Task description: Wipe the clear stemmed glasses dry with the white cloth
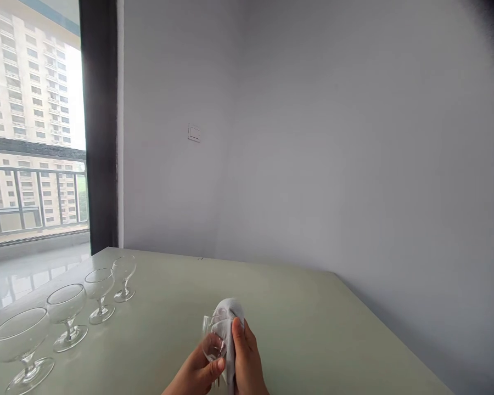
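A clear stemmed glass [208, 325] is held over the near part of the table, a little tilted. My left hand [201, 368] is closed around its lower bowl, and the stem is mostly hidden by my fingers. Against the right side of the glass, my right hand [247, 356] grips a white cloth [230, 307]. Part of the cloth covers the rim and seems tucked into the bowl; the rest hangs down between my hands.
Several more stemmed glasses [68, 318] stand upright in a row along the left side of the pale green table [296, 307]. Grey walls [313, 137] meet behind the table, with a light switch [194, 133]. A window [33, 192] with a railing is at left.
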{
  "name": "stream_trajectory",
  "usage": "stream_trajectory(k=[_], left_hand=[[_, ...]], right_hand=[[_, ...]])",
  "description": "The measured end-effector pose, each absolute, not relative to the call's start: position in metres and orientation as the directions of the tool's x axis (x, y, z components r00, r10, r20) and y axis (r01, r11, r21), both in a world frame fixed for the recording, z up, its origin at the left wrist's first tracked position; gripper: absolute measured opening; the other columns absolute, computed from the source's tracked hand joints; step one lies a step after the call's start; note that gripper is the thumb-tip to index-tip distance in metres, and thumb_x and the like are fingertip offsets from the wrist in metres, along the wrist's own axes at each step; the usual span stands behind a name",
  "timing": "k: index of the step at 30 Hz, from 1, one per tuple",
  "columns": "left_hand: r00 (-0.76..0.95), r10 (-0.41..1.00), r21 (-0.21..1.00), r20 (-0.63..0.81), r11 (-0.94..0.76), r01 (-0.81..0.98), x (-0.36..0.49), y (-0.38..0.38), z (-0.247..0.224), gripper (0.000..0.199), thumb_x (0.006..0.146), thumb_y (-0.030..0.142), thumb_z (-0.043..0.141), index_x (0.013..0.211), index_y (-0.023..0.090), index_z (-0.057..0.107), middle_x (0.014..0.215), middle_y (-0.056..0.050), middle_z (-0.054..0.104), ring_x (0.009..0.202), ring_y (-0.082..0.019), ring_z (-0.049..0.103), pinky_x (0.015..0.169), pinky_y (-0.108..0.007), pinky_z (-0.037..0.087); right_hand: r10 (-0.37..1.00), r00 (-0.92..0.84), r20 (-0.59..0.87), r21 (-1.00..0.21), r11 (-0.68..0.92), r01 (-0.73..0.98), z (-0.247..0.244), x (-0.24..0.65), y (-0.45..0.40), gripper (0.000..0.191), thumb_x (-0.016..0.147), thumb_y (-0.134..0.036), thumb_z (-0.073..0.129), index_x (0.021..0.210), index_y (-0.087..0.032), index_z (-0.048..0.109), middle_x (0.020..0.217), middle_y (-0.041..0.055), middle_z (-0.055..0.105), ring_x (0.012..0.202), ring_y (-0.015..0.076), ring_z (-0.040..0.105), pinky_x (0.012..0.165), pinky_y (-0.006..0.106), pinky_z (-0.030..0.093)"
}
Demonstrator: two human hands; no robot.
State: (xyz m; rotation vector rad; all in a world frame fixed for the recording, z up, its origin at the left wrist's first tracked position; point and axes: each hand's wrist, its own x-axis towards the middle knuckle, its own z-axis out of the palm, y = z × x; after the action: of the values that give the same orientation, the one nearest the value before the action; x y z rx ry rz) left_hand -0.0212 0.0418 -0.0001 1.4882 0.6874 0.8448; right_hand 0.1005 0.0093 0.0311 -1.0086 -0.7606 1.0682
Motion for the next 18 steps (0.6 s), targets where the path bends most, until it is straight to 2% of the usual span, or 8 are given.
stream_trajectory(k=[2,4,6,8,10,11,15,18], left_hand=[[0.424,0.877,0.948,0.228,-0.299,0.109,-0.022,0.042,-0.004,0.057,0.063,0.073,0.053,0.083,0.019,0.053,0.075,-0.001,0.053,0.064,-0.014,0.05,0.059,-0.026,0.042],[0.323,0.9,0.861,0.294,-0.396,0.319,-0.024,0.041,-0.005,0.052,0.07,0.067,0.051,0.085,0.018,0.053,0.084,-0.006,0.055,0.078,-0.021,0.055,0.073,-0.033,0.045],[0.257,0.921,0.792,0.293,-0.385,0.474,-0.027,0.042,-0.004,0.052,0.076,0.061,0.048,0.101,0.016,0.05,0.101,-0.013,0.055,0.096,-0.027,0.056,0.083,-0.041,0.045],[0.206,0.928,0.746,0.311,-0.373,0.552,-0.03,0.043,-0.002,0.063,0.079,0.057,0.045,0.123,0.013,0.035,0.124,-0.019,0.046,0.118,-0.032,0.046,0.092,-0.047,0.041],[0.175,0.921,0.715,0.348,-0.381,0.585,-0.032,0.044,0.001,0.069,0.082,0.055,0.04,0.134,0.014,0.02,0.138,-0.02,0.034,0.128,-0.032,0.035,0.097,-0.051,0.037],[0.172,0.916,0.705,0.363,-0.391,0.592,-0.033,0.045,0.002,0.068,0.083,0.053,0.038,0.135,0.014,0.017,0.141,-0.02,0.031,0.129,-0.032,0.034,0.098,-0.051,0.036],[0.159,0.921,0.724,0.357,-0.38,0.576,-0.035,0.049,0.004,0.065,0.084,0.052,0.032,0.134,0.011,0.023,0.141,-0.021,0.032,0.13,-0.032,0.031,0.101,-0.051,0.031],[0.121,0.956,0.838,0.266,-0.291,0.461,-0.036,0.054,0.001,0.066,0.083,0.056,0.029,0.131,0.011,0.03,0.137,-0.02,0.036,0.13,-0.032,0.031,0.103,-0.051,0.027]], right_hand=[[0.944,0.326,-0.046,-0.911,0.094,-0.401,0.027,0.092,0.008,0.054,0.07,-0.065,0.057,0.099,-0.021,0.062,0.1,0.0061,0.064,0.095,0.023,0.058,0.076,0.031,0.048],[0.947,0.311,-0.078,-0.884,0.078,-0.46,0.022,0.085,0.009,0.056,0.072,-0.065,0.055,0.106,-0.021,0.061,0.111,0.0073,0.062,0.104,0.0252,0.056,0.079,0.033,0.048],[0.958,0.281,-0.062,-0.859,0.092,-0.503,0.019,0.079,0.01,0.054,0.075,-0.063,0.053,0.107,-0.021,0.061,0.11,0.008,0.063,0.102,0.0256,0.057,0.076,0.034,0.049],[0.97,0.238,-0.044,-0.837,0.095,-0.539,0.016,0.075,0.011,0.053,0.076,-0.063,0.052,0.104,-0.019,0.063,0.104,0.0087,0.066,0.099,0.0258,0.059,0.076,0.034,0.049],[0.978,0.209,-0.028,-0.833,0.093,-0.546,0.013,0.072,0.012,0.053,0.075,-0.063,0.053,0.099,-0.018,0.065,0.097,0.0091,0.067,0.096,0.0258,0.06,0.079,0.035,0.048],[0.978,0.21,-0.017,-0.844,0.099,-0.528,0.012,0.071,0.012,0.053,0.074,-0.064,0.053,0.097,-0.017,0.066,0.095,0.0092,0.068,0.095,0.0256,0.06,0.081,0.035,0.046],[0.965,0.253,0.062,-0.923,0.152,-0.354,0.005,0.067,0.011,0.056,0.072,-0.066,0.054,0.096,-0.017,0.066,0.094,0.0081,0.068,0.097,0.0238,0.058,0.088,0.034,0.043],[0.968,0.214,0.132,-0.945,0.188,-0.268,-0.004,0.063,0.01,0.061,0.069,-0.068,0.057,0.1,-0.017,0.065,0.094,0.0079,0.068,0.095,0.0232,0.059,0.086,0.033,0.042]])
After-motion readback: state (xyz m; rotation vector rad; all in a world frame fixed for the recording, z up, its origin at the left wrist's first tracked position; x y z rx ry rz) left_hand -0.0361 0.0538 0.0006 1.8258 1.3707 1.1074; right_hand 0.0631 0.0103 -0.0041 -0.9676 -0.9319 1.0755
